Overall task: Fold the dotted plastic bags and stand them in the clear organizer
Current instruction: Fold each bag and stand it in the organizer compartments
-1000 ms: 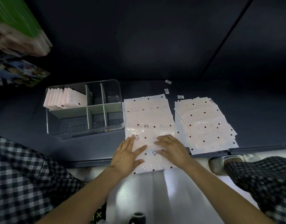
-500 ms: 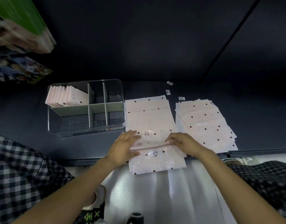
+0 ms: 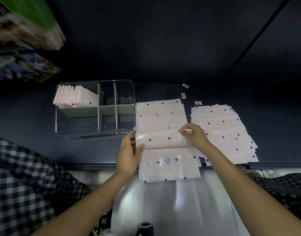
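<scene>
A pale pink dotted plastic bag [image 3: 163, 139] lies on the dark table in front of me, its near part folded away from me over the middle. My left hand [image 3: 129, 154] pinches the fold's left edge. My right hand [image 3: 195, 135] pinches its upper right corner. More of the bag stack [image 3: 168, 165] spreads flat under it and overhangs the table edge. The clear organizer [image 3: 95, 132] stands to the left, with several folded bags [image 3: 74, 97] upright in its back left compartment.
A second pile of flat dotted bags [image 3: 224, 132] lies to the right. Small labels [image 3: 183, 95] lie behind the bags. Stacked books or boxes [image 3: 27, 31] sit at the upper left. My checked trouser legs frame the bottom corners.
Both hands went from pressing flat on the bag to gripping its sides. The near flap has been lifted and folded away from me.
</scene>
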The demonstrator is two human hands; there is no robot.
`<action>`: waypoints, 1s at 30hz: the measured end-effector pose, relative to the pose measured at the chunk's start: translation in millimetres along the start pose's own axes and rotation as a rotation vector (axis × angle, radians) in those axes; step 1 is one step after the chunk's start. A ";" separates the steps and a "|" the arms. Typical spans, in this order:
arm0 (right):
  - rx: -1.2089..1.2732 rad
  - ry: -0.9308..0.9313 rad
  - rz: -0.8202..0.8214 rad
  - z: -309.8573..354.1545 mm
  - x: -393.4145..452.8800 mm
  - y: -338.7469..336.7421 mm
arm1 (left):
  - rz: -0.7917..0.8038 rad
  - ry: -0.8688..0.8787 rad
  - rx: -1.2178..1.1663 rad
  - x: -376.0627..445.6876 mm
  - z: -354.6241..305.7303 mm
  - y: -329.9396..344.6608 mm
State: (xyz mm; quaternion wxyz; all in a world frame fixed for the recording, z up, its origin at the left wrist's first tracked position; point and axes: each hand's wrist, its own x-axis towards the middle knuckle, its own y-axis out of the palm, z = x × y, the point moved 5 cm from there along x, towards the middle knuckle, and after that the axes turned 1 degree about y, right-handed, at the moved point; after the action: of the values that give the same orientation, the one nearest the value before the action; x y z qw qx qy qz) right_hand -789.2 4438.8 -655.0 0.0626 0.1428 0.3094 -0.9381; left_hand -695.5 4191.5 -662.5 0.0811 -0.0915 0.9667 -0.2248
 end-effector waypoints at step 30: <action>-0.324 0.150 -0.024 -13.8 28.6 20.4 | 0.651 0.486 1.120 24.9 13.1 76.8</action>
State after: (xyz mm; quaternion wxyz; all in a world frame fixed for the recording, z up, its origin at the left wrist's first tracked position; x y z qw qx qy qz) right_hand -809.1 4429.9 -685.8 0.0502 0.1967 0.4621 -0.8633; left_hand -727.9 4248.4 -711.5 -0.0394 0.3117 0.6741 -0.6686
